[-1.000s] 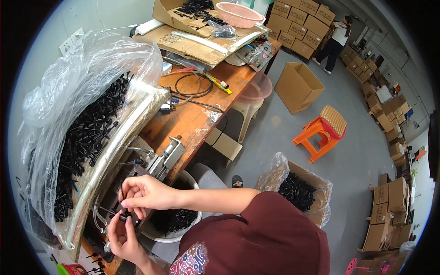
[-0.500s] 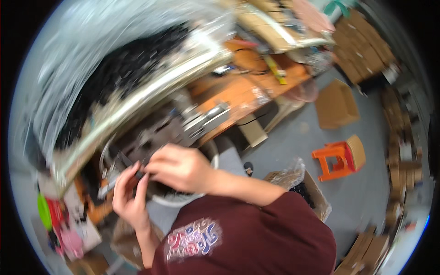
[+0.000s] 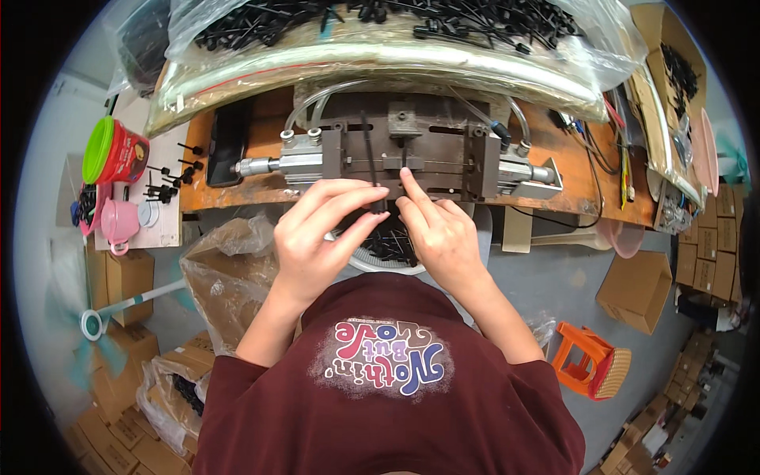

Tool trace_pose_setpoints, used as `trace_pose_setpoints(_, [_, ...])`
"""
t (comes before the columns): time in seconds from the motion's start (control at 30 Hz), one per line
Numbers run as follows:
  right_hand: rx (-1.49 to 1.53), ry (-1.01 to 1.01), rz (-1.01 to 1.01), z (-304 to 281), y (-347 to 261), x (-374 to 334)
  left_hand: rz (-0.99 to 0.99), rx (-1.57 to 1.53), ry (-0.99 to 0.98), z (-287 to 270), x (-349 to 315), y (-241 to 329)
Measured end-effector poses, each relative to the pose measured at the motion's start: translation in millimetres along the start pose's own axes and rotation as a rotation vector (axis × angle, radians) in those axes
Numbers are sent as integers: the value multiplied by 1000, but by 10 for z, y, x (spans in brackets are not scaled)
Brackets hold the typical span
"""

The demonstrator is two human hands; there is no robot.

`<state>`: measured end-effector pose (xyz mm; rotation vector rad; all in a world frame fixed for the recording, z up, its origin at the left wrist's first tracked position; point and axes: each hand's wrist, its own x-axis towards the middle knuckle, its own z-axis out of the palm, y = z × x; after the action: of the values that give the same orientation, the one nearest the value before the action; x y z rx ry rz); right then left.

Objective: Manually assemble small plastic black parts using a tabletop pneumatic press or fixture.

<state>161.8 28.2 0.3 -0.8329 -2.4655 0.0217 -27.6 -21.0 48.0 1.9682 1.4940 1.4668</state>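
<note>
My left hand pinches a thin black rod with a thicker lower end between thumb and fingertips. The rod stands nearly upright in front of a metal clamping fixture. My right hand has its index finger stretched out, the tip at a small metal block in the fixture's middle. A short dark piece shows at that block, just beyond the fingertip. The right hand's other fingers are bent, and I see nothing held in them. Below my hands, a white tub holds several black rods, partly hidden.
Silver cylinders with clear hoses flank the fixture on the wooden bench. Beyond it lies a plastic-lined tray of black rods. A red bucket and pink cup stand left; an orange stool is right.
The view has swung round so the fixture is now centred ahead. My hands, together at a small dark thing before, are now apart: the left holds the rod, the right index finger reaches the block.
</note>
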Motion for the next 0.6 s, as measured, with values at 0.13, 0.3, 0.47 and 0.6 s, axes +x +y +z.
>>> trace_pose_setpoints(0.13, [-79,-55,-7,-62,6,134,9,-6,-2,45,3,-21])
trace_pose_setpoints(0.3, [-93,-76,-12,-37,26,161,41,-5,-9,68,-11,-80])
trace_pose_setpoints(0.47, [79,-59,98,-117,46,139,-60,-23,-96,187,-125,-101])
trace_pose_setpoints(0.6, [314,84,233,-308,70,69,87,257,-187,375,-231,-210])
